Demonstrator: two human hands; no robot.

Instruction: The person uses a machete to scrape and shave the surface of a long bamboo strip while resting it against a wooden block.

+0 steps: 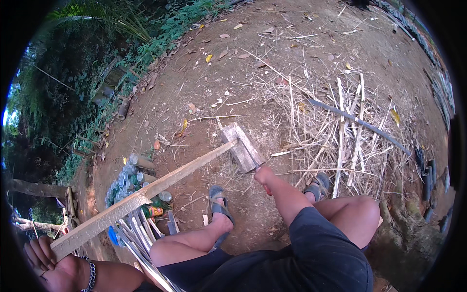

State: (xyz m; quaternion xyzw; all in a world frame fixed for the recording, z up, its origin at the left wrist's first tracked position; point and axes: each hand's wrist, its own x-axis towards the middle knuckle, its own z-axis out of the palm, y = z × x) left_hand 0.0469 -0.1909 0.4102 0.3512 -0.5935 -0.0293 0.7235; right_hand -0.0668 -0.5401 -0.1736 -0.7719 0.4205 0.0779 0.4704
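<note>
My left hand (61, 273), with a chain bracelet at the wrist, grips the near end of a long pale wooden strip (146, 191) at the lower left. The strip slants up to the right, and its far end rests on a short wooden block (239, 158) on the ground. My right hand (264, 175) is closed round the handle of a knife, with a bit of red showing below the fingers. The thin dark blade (252, 157) lies over the block, its edge close to the strip's far end. The exact contact there is hard to make out.
A pile of shavings and split strips (316, 131) lies at the right, with a long dark blade-like piece (360, 121) across it. Clear bottles (129, 180) and a bundle of strips (138, 233) are at the left. My sandalled feet (220, 204) flank the block.
</note>
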